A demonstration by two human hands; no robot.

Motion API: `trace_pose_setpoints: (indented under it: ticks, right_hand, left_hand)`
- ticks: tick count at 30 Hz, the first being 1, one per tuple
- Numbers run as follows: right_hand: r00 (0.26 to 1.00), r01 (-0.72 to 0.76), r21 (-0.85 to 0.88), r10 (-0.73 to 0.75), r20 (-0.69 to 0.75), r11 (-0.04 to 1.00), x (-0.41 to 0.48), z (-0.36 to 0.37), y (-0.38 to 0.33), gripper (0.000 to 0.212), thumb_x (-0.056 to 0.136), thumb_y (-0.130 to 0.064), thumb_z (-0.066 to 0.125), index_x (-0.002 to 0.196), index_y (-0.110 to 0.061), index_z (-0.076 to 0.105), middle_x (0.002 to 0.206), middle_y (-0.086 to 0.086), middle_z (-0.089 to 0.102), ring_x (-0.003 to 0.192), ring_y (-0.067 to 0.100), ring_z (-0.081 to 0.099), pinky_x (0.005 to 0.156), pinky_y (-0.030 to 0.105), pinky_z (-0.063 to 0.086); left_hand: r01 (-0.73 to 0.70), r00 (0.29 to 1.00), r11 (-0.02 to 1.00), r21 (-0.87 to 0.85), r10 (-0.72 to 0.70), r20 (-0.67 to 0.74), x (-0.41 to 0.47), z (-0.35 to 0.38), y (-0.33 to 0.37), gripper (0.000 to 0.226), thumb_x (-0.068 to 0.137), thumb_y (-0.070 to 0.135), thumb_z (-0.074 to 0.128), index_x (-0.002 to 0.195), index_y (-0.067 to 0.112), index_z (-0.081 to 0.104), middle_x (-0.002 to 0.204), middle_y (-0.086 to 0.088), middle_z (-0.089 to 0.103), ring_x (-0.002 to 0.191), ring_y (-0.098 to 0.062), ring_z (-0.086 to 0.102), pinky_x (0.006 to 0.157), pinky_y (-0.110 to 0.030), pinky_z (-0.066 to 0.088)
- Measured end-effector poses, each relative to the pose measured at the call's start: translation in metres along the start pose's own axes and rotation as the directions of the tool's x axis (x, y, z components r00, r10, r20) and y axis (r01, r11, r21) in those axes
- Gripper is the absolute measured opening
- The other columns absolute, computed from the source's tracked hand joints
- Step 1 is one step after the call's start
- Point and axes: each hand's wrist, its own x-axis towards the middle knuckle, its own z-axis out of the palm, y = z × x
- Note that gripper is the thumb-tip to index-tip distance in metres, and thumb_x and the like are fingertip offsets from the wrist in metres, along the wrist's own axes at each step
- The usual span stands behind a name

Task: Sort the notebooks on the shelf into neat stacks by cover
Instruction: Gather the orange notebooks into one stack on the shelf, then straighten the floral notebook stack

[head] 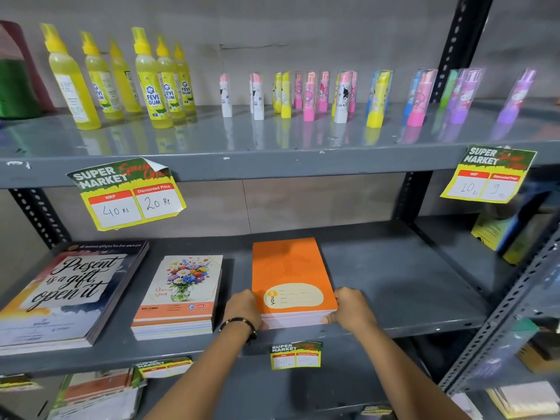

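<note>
both hands clamp the orange stack

both hands press against the near end of the orange notebook stack (pixel 292 277), one on each side. left hand (pixel 244 307) is closed against the stack's near left corner, a dark bracelet (pixel 239 324) on its wrist. right hand (pixel 353 309) grips the near right corner, thumb laid along the page edges at the front. the stack sits between the two hands, flat on the middle shelf (pixel 394 283), its near edge close to the shelf's front lip, its orange cover with a cream label patch facing up.

three notebook stacks lie on this shelf. leftmost is the lettered stack (pixel 69 292), reading "present is a gift, open it". beside it, apart from it, is the floral stack (pixel 181 295), showing a vase of flowers. the orange stack stands to the right of that, with a gap between them.

on the upper shelf (pixel 272 147) stand six yellow glue bottles (pixel 150 83) at left and a row of small coloured tubes (pixel 309 97) to the right, too blurred to count. two price tags (pixel 127 192) hang from that shelf's front edge, one at left and one at right.
</note>
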Motion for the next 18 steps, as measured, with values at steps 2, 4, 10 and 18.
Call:
trace_pose_setpoints:
  ticks: [2,4,10,18]
  right_hand:
    - [1.000,-0.005,0.001,0.005,0.021,1.000,0.001,-0.002,0.001,0.042,0.067,-0.021,0.081,0.103,-0.006,0.066,0.111,0.010,0.071,0.096,0.028,0.067,0.081,0.032,0.052]
    - [0.997,0.007,0.018,-0.009,0.073,1.000,0.003,-0.007,0.003,0.041,0.067,-0.021,0.081,0.103,-0.007,0.067,0.111,0.009,0.071,0.097,0.026,0.067,0.082,0.030,0.051]
    - [0.992,-0.003,0.314,-0.036,0.120,0.949,0.019,-0.034,0.000,0.030,0.068,-0.020,0.080,0.072,-0.021,0.050,0.073,-0.008,0.052,0.074,0.012,0.052,0.074,0.026,0.040]
    - [0.981,0.176,0.753,-0.049,-0.188,0.634,0.006,-0.017,-0.051,0.012,0.077,-0.004,0.070,0.077,-0.015,0.064,0.079,0.005,0.065,0.077,0.017,0.059,0.072,0.025,0.048]
  left_hand:
    - [-0.001,1.000,1.000,0.017,0.000,0.025,-0.001,-0.002,0.001,0.043,0.071,0.021,0.074,0.108,0.005,0.060,0.107,-0.011,0.069,0.099,-0.028,0.065,0.088,-0.034,0.056]
    - [-0.008,0.998,0.999,0.046,0.005,0.064,-0.003,-0.006,0.002,0.053,0.069,0.024,0.077,0.114,0.005,0.056,0.112,-0.010,0.067,0.104,-0.028,0.063,0.091,-0.035,0.054]
    - [-0.035,0.980,0.999,0.036,0.028,0.195,-0.008,-0.039,0.006,0.048,0.076,0.035,0.070,0.110,0.004,0.055,0.104,-0.009,0.060,0.105,-0.025,0.061,0.087,-0.032,0.051]
    - [-0.147,0.963,0.903,-0.403,0.037,-0.268,-0.017,-0.097,-0.048,0.040,0.080,0.028,0.068,0.116,0.011,0.063,0.089,-0.009,0.074,0.084,-0.023,0.070,0.085,-0.033,0.052]
